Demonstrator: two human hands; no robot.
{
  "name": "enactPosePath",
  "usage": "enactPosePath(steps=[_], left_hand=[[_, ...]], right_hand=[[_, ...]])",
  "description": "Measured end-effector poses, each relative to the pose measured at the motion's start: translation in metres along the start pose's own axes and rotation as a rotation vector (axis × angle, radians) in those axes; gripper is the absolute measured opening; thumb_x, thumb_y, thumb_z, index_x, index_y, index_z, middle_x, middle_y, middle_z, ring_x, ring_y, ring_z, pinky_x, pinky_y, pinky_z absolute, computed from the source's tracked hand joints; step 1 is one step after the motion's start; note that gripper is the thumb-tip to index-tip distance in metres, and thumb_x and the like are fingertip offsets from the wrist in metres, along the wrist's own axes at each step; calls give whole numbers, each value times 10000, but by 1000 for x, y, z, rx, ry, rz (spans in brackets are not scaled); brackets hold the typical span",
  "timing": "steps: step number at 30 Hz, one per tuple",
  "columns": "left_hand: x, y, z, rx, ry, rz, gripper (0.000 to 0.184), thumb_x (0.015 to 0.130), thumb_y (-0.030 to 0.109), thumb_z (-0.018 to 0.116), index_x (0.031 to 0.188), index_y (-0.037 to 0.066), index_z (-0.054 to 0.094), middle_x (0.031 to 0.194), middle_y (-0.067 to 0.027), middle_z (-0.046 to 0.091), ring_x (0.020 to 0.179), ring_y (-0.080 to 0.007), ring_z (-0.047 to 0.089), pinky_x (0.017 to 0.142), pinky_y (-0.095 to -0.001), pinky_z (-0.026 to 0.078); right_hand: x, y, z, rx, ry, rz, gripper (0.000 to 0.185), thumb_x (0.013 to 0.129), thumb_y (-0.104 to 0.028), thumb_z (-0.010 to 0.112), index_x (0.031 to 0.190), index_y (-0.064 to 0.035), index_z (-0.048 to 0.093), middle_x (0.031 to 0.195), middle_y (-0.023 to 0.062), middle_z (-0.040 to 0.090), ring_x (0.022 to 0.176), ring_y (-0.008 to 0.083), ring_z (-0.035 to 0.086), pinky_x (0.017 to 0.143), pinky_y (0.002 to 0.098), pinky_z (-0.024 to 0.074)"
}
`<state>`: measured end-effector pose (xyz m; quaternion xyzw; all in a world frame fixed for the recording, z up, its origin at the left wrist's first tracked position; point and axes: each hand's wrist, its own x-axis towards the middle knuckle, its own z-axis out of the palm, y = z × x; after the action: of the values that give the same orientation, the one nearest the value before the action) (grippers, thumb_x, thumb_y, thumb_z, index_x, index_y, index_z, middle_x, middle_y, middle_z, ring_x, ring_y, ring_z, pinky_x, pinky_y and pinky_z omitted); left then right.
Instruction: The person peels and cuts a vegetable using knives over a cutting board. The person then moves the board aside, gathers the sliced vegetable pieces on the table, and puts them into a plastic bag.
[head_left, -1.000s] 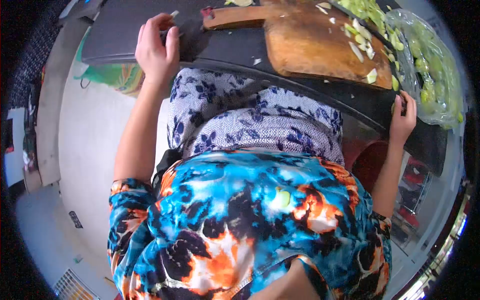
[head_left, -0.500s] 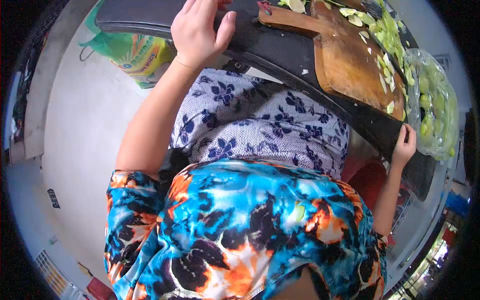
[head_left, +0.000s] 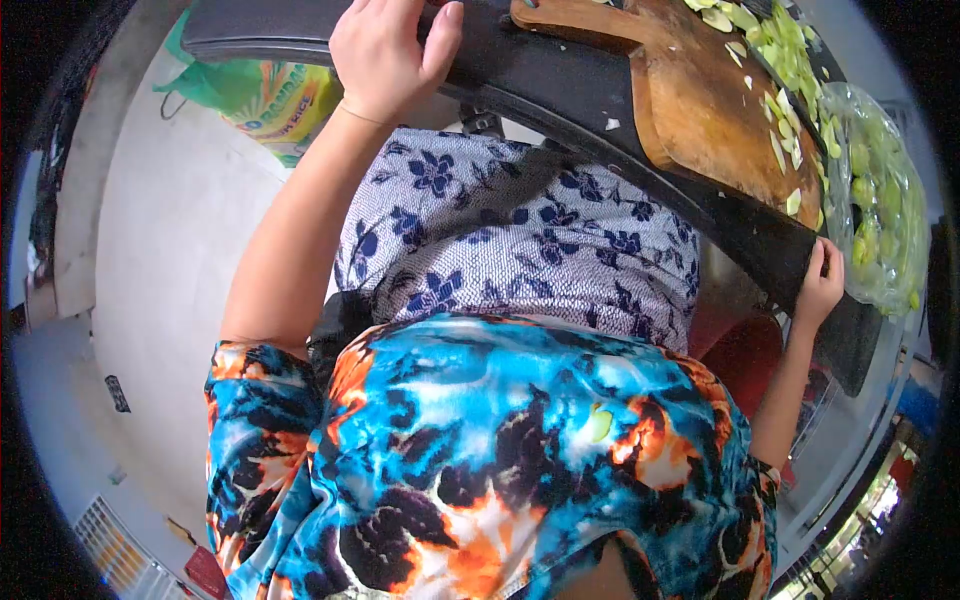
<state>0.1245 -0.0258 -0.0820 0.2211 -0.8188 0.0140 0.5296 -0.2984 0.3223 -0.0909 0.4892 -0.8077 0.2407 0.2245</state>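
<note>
My left hand (head_left: 385,55) is at the top edge of the view, over the black table (head_left: 560,90). Its thumb stands apart, while the fingertips are cut off by the frame, so what it may hold is hidden. On the right, my right hand (head_left: 822,285) has its bent fingers closed on the table's near edge, below the corner of a wooden chopping board (head_left: 700,120). Pale green slices (head_left: 785,125) lie on the board's right side. Beyond it is a heap of green peelings (head_left: 785,50). A clear plastic bag (head_left: 885,200) of green produce sits beside them.
A green and yellow rice bag (head_left: 280,105) stands on the pale floor (head_left: 190,200) at the left, below the table. A red round object (head_left: 745,355) is under the table near my right arm. One green piece (head_left: 601,424) clings to my patterned shirt.
The view has shifted, so the board and produce bag appear farther right and lower than at first. My left hand has moved right along the table, its fingers now mostly out of frame.
</note>
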Motion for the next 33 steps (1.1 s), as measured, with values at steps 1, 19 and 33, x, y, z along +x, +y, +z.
enactPosePath(steps=[1,19,33], left_hand=[[0,1,-1,-3,-7,-10,125,774,132,573,840,27,559,739,-116,554,688,-296,545,620,-368,443],[-20,-17,3,129,-187,-94,142,787,154,544,872,41,530,813,-113,546,790,-323,532,710,-405,433],[-22,-9,5,152,-223,-85,139,822,163,500,872,37,532,800,-118,530,773,-318,509,699,-405,409]], right_hand=[[0,1,1,12,-5,17,155,901,-112,579,961,24,623,898,104,626,842,199,593,794,295,459],[-3,-44,-6,139,106,33,116,855,-118,595,835,-4,596,817,133,579,792,309,563,717,368,449],[-3,-42,-3,153,117,28,140,816,-172,630,815,-36,601,808,97,591,787,300,578,688,386,471]])
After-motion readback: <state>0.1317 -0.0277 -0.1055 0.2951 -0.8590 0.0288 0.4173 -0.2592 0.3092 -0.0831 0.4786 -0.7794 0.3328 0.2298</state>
